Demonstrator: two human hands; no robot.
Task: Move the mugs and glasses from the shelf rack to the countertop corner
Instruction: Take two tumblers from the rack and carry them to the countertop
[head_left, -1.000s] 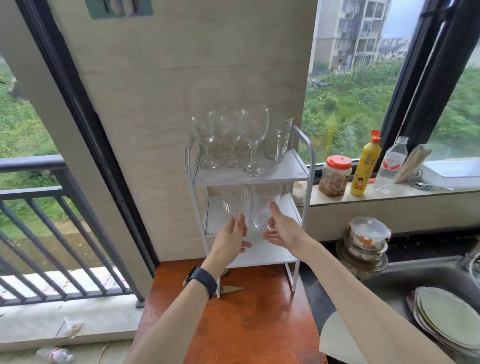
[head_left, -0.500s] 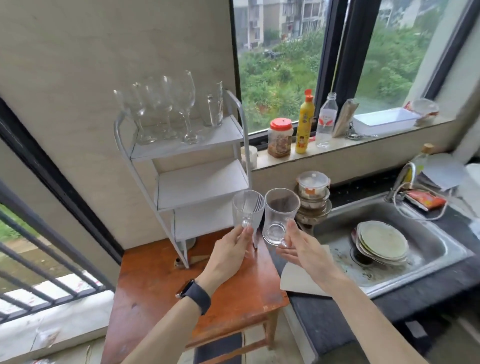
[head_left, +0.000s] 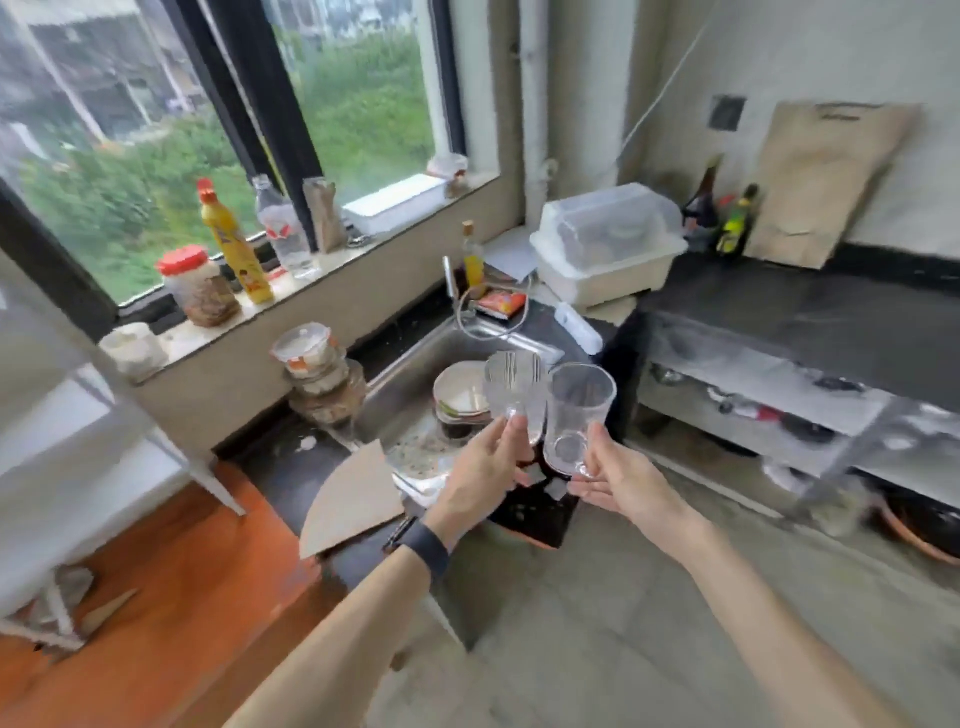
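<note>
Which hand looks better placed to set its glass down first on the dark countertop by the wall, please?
Right, probably. The right hand holds its smooth glass nearer the dark countertop; the left hand with the ribbed glass is over the sink.

Clear ribbed glass (head_left: 511, 387), orange table (head_left: 171, 587)

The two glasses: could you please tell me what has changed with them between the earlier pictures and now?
A second ago both hands were taking them from the rack's middle shelf. Now the left hand holds the ribbed glass and the right hand the smooth glass, carried rightward, clear of the shelf rack, and held over the sink edge. The grips are unchanged, the glasses stay upright and side by side, and the plates remain in the sink.
</note>
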